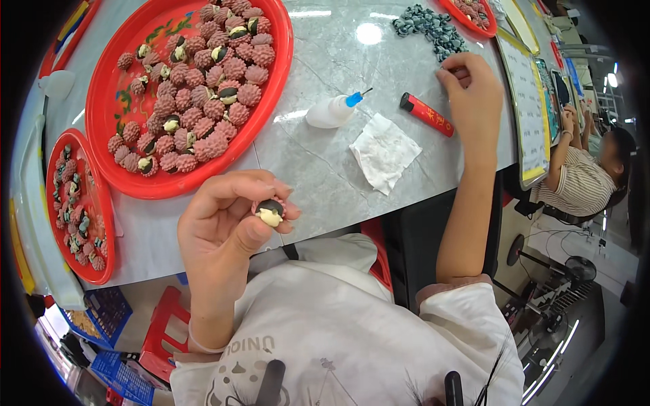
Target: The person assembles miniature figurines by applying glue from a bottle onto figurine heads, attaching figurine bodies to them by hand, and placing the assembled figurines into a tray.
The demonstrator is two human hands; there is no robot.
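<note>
My left hand (220, 227) is closed around a small piece (270, 212), pinched between thumb and fingers over the table's near edge. This piece has a pink ridged body with a black and cream part facing up. At the right, my right hand (476, 91) has its thumb and fingers curled together at the near edge of a pile of small dark grey-green pieces (430, 28). What its fingertips hold, if anything, is too small to make out. A large red tray (283, 88) at the left carries many pink ridged pieces, some with black and cream parts attached.
Between my hands are a white squeeze bottle (328, 113) with a blue needle tip, a crumpled white tissue (384, 153) and a red tube (428, 115). A smaller red tray (103, 271) stands far left. Yellow-edged sheets (525, 101) lie right; another person (579, 176) sits beyond.
</note>
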